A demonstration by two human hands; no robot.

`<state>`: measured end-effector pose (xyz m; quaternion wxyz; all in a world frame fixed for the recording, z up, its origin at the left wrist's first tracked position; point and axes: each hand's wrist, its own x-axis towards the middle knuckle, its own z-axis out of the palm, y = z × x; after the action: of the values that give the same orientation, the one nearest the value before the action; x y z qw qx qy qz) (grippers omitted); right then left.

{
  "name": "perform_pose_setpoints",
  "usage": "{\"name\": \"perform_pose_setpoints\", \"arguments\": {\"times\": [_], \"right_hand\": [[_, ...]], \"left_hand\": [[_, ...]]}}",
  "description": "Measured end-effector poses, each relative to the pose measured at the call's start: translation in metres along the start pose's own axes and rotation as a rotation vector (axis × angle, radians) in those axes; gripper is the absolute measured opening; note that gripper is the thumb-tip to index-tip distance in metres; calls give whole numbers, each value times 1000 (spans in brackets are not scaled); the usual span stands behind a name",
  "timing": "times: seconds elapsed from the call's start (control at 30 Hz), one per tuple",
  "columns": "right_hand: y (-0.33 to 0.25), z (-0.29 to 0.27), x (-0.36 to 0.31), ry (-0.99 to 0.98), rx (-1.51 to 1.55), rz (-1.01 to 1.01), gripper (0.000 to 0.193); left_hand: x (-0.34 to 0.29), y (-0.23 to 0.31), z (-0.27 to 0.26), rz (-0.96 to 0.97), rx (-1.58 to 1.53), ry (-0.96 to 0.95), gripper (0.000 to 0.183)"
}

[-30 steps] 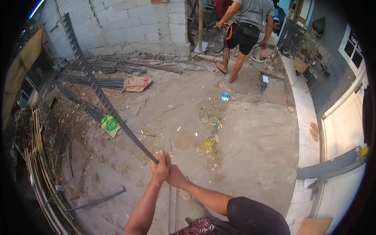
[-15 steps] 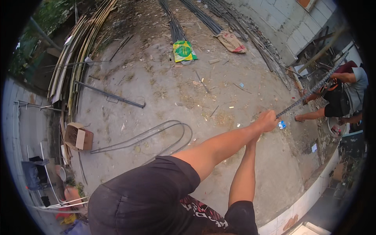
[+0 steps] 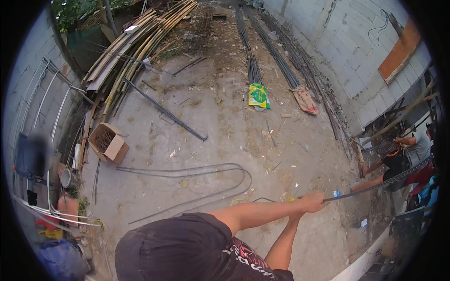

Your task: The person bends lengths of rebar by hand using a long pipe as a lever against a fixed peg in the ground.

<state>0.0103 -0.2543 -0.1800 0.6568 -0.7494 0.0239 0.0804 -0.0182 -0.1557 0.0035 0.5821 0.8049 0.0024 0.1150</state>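
Note:
Both my arms reach to the right across the slab. My left hand (image 3: 314, 202) is closed around a long dark ribbed steel bar (image 3: 362, 191). My right hand (image 3: 297, 215) is close against it, underneath and mostly hidden by the left hand and forearm; its fingers do not show. From my grip the bar runs to the right, rising toward a person (image 3: 416, 149) in a grey top and dark shorts, and passes in front of that person's legs. To the left of my hands a thin bent steel rod (image 3: 206, 192) lies in a long loop on the concrete.
A cardboard box (image 3: 108, 143) with rusty pieces stands at the left, below stacked bamboo poles (image 3: 123, 77). Dark steel lengths (image 3: 164, 110) lie across the slab. Bundled bars (image 3: 248, 51) end in a green-yellow sack (image 3: 258, 96) and a brown sack (image 3: 305, 100). A block wall (image 3: 347, 65) borders the right.
The view has tilted up and shifted. The bar in my grip has swung from a steep slant to a flatter line, and my hands are lower in the picture.

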Motion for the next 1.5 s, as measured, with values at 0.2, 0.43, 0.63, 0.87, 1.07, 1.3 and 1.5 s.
{"name": "perform_pose_setpoints", "arguments": {"times": [0.2,0.43,0.63,0.87,1.07,1.3,1.5], "right_hand": [[-41,16,-57,39,37,-35,41],[-39,-18,-73,136,-18,-39,44],[-9,-33,-41,183,-82,-6,46],[-41,-21,53,82,-209,-59,49],[-129,50,168,-161,-342,-383,51],[-248,183,232,-401,-372,-686,54],[-343,349,193,-556,-461,-449,30]], "left_hand": [[-48,32,-67,-62,-32,-151,56],[-49,52,-55,224,-155,-288,59],[-3,42,-32,306,-286,-493,55],[99,54,-81,315,-521,-512,55],[185,58,-171,413,-565,-181,67],[266,62,-275,506,-481,328,77],[272,24,-422,442,-545,512,81]]}}
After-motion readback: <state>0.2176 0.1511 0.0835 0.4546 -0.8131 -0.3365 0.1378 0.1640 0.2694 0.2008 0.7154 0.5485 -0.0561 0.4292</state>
